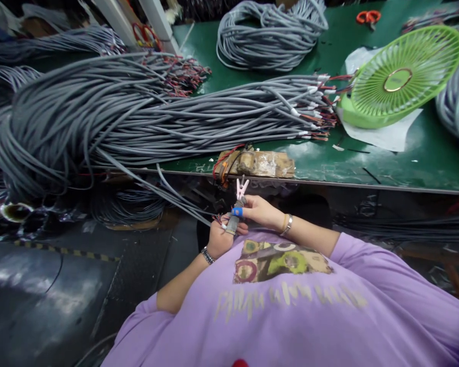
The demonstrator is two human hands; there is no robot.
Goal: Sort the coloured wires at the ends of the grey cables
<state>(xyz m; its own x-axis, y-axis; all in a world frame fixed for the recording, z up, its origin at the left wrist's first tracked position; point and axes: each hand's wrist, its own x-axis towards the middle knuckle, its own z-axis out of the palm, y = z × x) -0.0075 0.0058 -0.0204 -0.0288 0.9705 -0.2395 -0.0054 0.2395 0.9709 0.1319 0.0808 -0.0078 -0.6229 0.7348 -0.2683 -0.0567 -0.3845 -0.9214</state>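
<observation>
1. Nearest the camera is the person's purple shirt (290, 306) with a printed patch on the chest; both forearms come out of its sleeves and meet just in front of the chest, below the near edge of the desk (405, 168).
2. The left hand (218, 239) wears a watch at the wrist. Its grip is closed around the end of a grey cable (183, 204), whose coloured wire ends show at the fist; a taped, grey-wrapped finger or tool stands up from it, and which it is I cannot tell.
3. The right hand (262, 211), with a bracelet at the wrist, touches the left one. Its grip is closed on small pink cutters (241, 188), whose tips point up toward the near desk edge; a blue band sits just under them.
4. The held cable runs up and left from the hands to the big pile on the desk's left part.
5. On the near edge of the desk, right above the hands, lies a brown taped block (265, 163) with red and orange wires at its left end.
6. Behind it a long bundle of grey cables (214, 112) lies across the desk, its stripped coloured ends pointing right.
7. At the right, a green fan (401, 76) lies tilted on white paper (382, 135), just beside those cable ends.
8. Near the far edge rests a coiled heap of grey cable (271, 35); orange scissors (368, 17) lie at the far right.
</observation>
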